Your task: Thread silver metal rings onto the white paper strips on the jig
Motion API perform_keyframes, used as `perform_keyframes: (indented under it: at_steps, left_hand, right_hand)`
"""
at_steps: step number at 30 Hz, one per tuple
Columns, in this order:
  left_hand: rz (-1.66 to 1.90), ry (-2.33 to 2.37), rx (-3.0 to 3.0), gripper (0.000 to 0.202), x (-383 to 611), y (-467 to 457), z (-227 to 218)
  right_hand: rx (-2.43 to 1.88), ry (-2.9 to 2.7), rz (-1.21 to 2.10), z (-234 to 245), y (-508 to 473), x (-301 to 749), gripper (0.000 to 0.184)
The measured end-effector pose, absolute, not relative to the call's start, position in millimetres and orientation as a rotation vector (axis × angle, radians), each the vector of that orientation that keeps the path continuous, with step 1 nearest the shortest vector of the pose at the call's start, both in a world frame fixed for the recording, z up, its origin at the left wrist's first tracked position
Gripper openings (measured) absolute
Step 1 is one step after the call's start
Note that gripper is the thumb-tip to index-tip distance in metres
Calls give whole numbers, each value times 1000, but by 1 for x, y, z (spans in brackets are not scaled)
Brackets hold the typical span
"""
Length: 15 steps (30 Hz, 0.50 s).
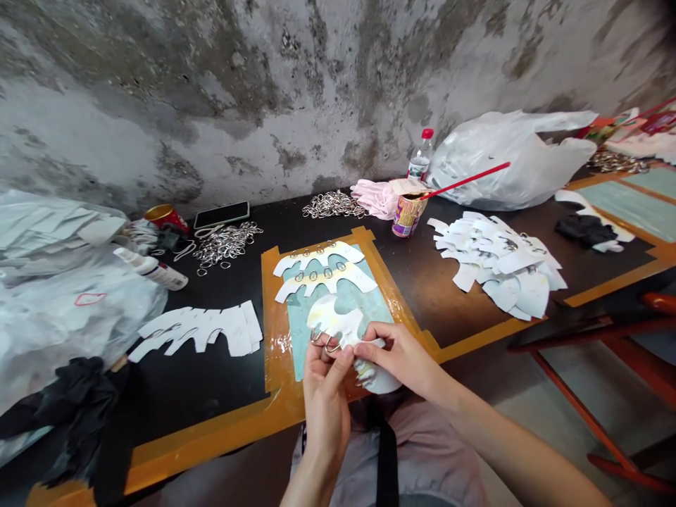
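Observation:
Both hands pinch a white scalloped cut-out piece (334, 315) with metal rings on it, at the near edge of the table. My left hand (326, 384) grips its lower left part beside the rings, thumb on top. My right hand (397, 351) is closed on its right part, thumb and forefinger close to the left thumb. The piece looks bent, with a yellowish patch, and its lower end hangs below the fingers. Just beyond, two similar white strips (330, 282) with several rings lie on a pale green mat (377, 303) edged with brown tape.
Left are stacked white cut-outs (203, 329), a white bottle (152, 269), a plastic bag (63, 303) and black gloves (74, 408). Metal rings (227, 244) lie near a phone (222, 215). Right stand a paper cup (408, 215) with a red stick and a heap of white pieces (499, 257).

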<state>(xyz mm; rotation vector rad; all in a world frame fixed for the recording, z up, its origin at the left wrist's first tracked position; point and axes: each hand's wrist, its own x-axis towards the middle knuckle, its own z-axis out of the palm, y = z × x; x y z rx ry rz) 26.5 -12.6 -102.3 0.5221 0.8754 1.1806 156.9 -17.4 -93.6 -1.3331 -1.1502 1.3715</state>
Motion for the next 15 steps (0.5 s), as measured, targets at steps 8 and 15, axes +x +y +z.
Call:
perform_keyframes:
  at_steps: [8,15]
  left_hand:
    - [808,756,491,43,9,-2,-88]
    - [777,919,782,35,4,-4,-89]
  right_hand:
    - [-1249,-1571,1264,-68,-11,177,27]
    - [-1227,-1712,1295,-58,-4,183,26]
